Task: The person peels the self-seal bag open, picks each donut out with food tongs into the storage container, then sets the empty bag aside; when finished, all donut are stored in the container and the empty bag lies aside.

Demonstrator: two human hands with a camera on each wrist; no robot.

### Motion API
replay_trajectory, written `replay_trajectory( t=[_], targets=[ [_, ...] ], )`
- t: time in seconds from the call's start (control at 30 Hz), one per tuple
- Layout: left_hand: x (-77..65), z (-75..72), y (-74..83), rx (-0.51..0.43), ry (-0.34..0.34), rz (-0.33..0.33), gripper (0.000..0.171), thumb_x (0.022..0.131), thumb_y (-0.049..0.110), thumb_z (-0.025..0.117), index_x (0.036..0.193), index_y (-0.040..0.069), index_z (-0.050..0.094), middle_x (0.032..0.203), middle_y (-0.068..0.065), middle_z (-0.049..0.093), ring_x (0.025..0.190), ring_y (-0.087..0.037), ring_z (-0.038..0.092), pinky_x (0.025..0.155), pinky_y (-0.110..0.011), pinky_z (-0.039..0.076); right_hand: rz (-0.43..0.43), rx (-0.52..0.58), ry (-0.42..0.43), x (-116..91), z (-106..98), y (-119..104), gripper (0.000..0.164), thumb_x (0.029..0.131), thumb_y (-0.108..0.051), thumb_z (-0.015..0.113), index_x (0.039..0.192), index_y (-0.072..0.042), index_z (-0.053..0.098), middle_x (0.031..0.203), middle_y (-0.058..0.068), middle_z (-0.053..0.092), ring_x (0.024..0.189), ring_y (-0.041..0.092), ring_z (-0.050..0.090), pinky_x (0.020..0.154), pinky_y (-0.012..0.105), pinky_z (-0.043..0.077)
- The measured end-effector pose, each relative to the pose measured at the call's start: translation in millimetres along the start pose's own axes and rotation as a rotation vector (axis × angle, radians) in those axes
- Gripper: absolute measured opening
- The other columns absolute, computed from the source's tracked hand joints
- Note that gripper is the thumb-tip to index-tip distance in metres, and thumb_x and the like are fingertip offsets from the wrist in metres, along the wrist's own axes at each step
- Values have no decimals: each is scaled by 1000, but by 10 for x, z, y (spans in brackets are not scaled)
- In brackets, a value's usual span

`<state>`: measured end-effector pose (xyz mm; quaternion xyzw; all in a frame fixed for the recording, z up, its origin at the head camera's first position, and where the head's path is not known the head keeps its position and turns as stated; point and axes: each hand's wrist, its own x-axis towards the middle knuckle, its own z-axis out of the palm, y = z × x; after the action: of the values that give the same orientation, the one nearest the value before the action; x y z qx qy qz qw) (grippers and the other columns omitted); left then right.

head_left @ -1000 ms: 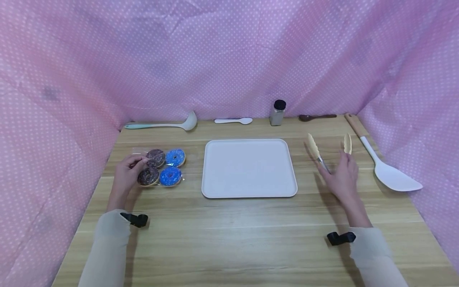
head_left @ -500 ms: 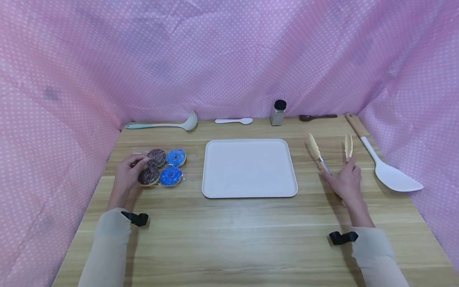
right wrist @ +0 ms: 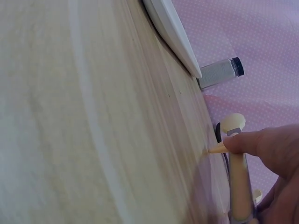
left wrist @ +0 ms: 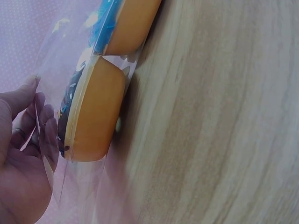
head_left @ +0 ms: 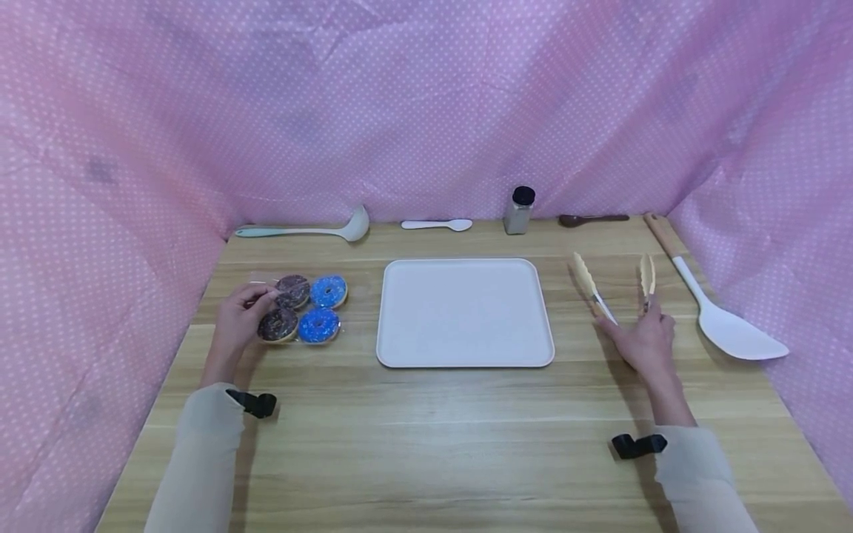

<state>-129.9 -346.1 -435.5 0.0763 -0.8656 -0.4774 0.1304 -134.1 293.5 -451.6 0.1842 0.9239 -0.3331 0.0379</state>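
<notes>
My left hand [head_left: 235, 326] pinches the edge of a clear plastic bag [left wrist: 56, 51] between thumb and fingers. Inside lie toy-like doughnuts: two with dark chocolate icing [head_left: 292, 291] at the left and two with blue icing [head_left: 318, 326] at the right. A doughnut [left wrist: 96, 112] seen side-on in the left wrist view has a tan base. At the right of the table, my right hand [head_left: 646, 344] grips a pair of tongs [head_left: 586, 280]. Their cream tips point away from me and stand spread apart. The hand hides the near end of the tongs.
A white tray [head_left: 464, 314] lies mid-table between the hands. Along the back edge are a ladle [head_left: 300, 232], a white spoon [head_left: 436, 225], a black-capped jar [head_left: 518, 213] and a dark brown spoon [head_left: 593, 220]. A white spatula [head_left: 736, 332] lies at the far right.
My right hand has shifted slightly right and nearer to me, with the tongs still in it. The left hand holds the bag in much the same place.
</notes>
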Motion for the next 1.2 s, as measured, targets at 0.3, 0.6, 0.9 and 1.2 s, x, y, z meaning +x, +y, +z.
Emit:
replay_trajectory(
  t=[0.3, 0.6, 0.9, 1.2],
  targets=[
    [44, -9, -84, 55, 2, 10, 33, 93, 28, 62, 106, -2, 67, 95, 18, 55, 81, 9, 56, 70, -6, 46, -116, 63, 59, -55, 29, -300, 106, 81, -58, 67, 151, -1, 11, 137, 37, 24, 119, 49, 33, 96, 63, 35],
    [33, 14, 30, 14, -33, 8, 27, 94, 17, 61, 108, -6, 66, 100, 4, 57, 80, 5, 57, 68, -6, 46, -416, 42, 41, -188, 210, -905, 89, 80, -44, 74, 144, -1, 30, 114, 28, 40, 99, 38, 41, 79, 52, 40],
    [48, 27, -21, -2, -28, 32, 29, 94, 21, 61, 105, -5, 66, 94, 17, 56, 78, 8, 56, 68, -7, 47, -610, -25, -76, -327, 569, -1410, 94, 77, -45, 78, 148, -7, 30, 127, 24, 43, 99, 34, 49, 78, 46, 46],
    [72, 36, -82, -7, -23, 39, 28, 94, 21, 61, 105, -4, 66, 92, 18, 55, 78, 7, 57, 67, -7, 48, -741, -71, -188, -443, 921, -1720, 79, 77, -41, 78, 138, -4, 43, 114, 17, 52, 92, 24, 49, 76, 36, 44]
  ],
)
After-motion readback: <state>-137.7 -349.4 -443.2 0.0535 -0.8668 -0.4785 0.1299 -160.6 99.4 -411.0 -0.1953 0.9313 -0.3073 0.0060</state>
